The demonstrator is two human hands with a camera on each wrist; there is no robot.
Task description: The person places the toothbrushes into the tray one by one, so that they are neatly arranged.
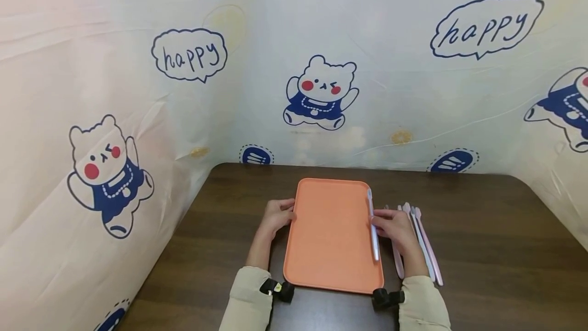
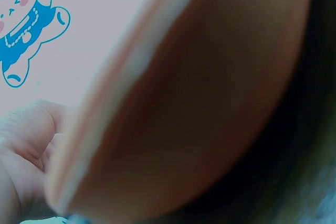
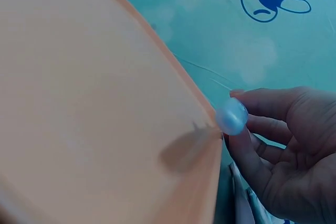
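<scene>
An orange rectangular tray (image 1: pixel 333 234) lies lengthwise before me, with a raised rim. At its left edge, my left hand (image 1: pixel 277 216) grips the rim; the left wrist view shows this hand (image 2: pixel 29 156) beside the blurred tray edge (image 2: pixel 131 72). My right hand (image 1: pixel 394 226) pinches a slim pale blue toothbrush (image 1: pixel 374 234) along the tray's right edge. Close up, the right wrist view shows the toothbrush's rounded end (image 3: pixel 231 116) between the thumb and fingers of that hand (image 3: pixel 304 140), right against the tray rim.
Several more toothbrushes (image 1: pixel 432 252), pink and pale, lie on the brown wooden table (image 1: pixel 496 249) beside and partly under my right forearm. A cloth with printed bears (image 1: pixel 321 96) hangs behind the table and on both sides.
</scene>
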